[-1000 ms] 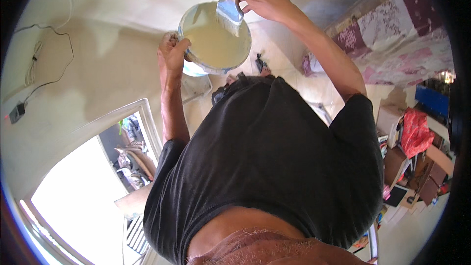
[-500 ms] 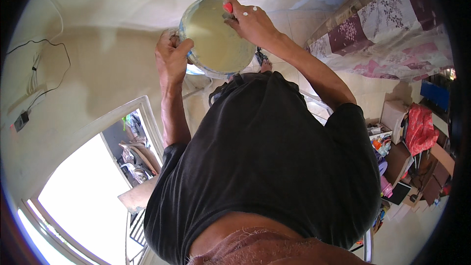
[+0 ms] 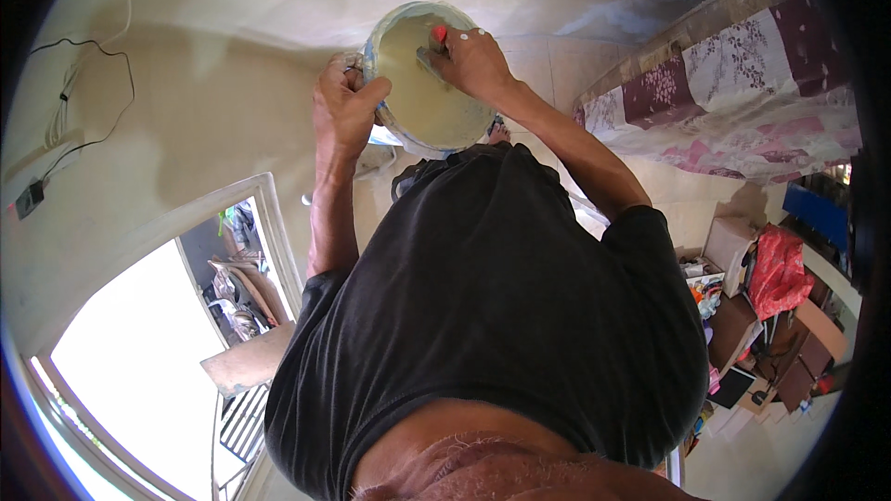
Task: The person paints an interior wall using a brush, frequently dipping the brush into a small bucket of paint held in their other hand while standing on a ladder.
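Observation:
A round bucket [image 3: 373,48] with a paint-smeared, bluish-white rim hangs in front of me, its mouth turned up toward my view. Pale yellowish liquid or paste [image 3: 408,97] covers its inside. My left hand [image 3: 342,116] is closed on the bucket's left rim, thumb on top and fingers round the outside. Inside the mouth, toward the right, my right hand [image 3: 478,65] is closed round a tool with a red handle end [image 3: 439,33]. Its working end is hidden, so its kind cannot be told. White spots dot the back of that hand.
A pale wall [image 3: 186,102] rises ahead and to the left, with a black cable [image 3: 132,83]. At left is a bright window opening [image 3: 139,353]. A patterned maroon and white cloth [image 3: 715,83] hangs at right. Boxes and a red bag [image 3: 778,271] stand at lower right.
My right hand and the red-ended tool have moved from the bucket's far rim down into its mouth. The bucket, still in my left hand, sits slightly farther right in view.

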{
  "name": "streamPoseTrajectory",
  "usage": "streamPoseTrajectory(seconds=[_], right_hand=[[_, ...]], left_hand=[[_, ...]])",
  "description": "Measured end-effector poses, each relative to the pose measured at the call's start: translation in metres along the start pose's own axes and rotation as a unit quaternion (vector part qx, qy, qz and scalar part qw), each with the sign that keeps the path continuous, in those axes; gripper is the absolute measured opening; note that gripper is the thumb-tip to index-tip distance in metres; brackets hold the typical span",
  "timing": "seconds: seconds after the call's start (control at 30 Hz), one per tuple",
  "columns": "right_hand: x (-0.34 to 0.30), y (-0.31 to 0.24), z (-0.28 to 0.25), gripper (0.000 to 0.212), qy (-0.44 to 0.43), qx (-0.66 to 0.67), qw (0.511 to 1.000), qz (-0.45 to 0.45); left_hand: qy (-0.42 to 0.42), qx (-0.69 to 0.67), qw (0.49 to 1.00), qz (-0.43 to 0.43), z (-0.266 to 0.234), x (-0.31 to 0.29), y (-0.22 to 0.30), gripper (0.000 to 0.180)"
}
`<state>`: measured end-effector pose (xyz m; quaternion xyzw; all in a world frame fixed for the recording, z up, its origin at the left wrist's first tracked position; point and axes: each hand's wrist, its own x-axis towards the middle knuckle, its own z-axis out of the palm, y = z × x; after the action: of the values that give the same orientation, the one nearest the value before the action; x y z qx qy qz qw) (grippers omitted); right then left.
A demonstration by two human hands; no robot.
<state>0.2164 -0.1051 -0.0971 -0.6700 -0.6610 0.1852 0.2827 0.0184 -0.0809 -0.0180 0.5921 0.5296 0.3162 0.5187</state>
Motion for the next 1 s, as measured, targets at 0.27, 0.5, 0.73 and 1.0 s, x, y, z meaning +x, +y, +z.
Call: streamPoseTrajectory(seconds=[0.27,0.5,0.73,1.0], right_hand=[[0.008,-0.014,0.001,0.028,0.012,0.024,1.000,-0.002],[0.012,-0.008,0.021,0.025,0.036,-0.013,0.999,-0.030],[0.005,-0.015,-0.010,0.016,0.093,-0.050,0.991,-0.087],[-0.021,-0.029,-0.043,0.021,0.042,0.018,0.996,-0.080]], left_hand=[[0.002,-0.003,1.000,0.000,-0.010,0.000,-0.003,0.018],[-0.002,-0.028,1.000,-0.005,-0.015,0.003,-0.005,0.020],[-0.003,0.021,1.000,-0.010,-0.026,0.005,-0.015,0.021],[0.018,-0.045,0.999,-0.018,-0.030,0.018,-0.040,0.020]])
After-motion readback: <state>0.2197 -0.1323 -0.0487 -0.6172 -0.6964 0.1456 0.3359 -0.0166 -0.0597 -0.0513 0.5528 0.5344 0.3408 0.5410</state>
